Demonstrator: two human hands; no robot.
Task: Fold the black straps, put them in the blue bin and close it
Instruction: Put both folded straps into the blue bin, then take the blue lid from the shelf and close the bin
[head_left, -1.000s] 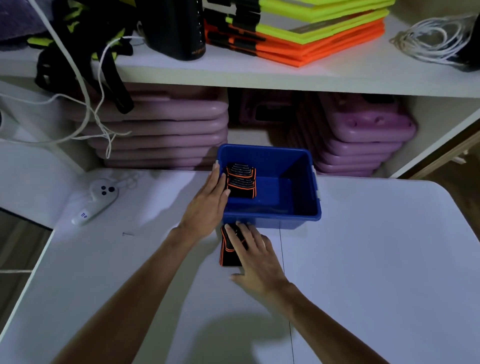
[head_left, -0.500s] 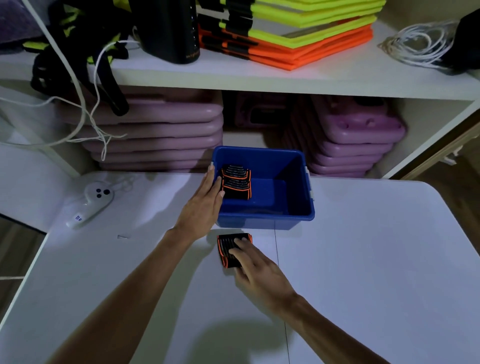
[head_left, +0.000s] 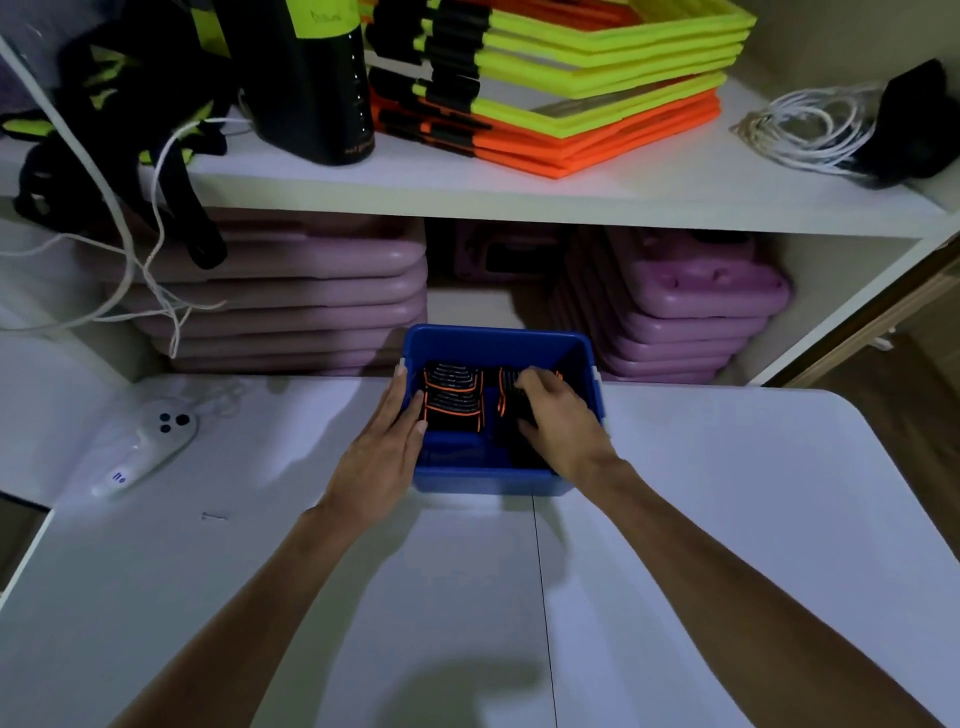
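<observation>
Head view, largest first: the white table (head_left: 727, 519) carries the blue bin (head_left: 498, 338) at its far edge, under a shelf (head_left: 519, 192) of purple pads (head_left: 291, 291). Half a second ago the second folded strap lay on the table in front of the bin under the right hand; now the table there is bare and the right hand (head_left: 561, 421) is inside the bin, fingers curled over that strap (head_left: 506, 389), seemingly pressing it down beside the first strap (head_left: 451, 397). That likely leaves only the closing; no lid is in view. The left hand (head_left: 382, 452) steadies the bin's left wall, fingers together, thumb over the rim. Both bundles lie side by side, long axes running from near wall to far wall.
</observation>
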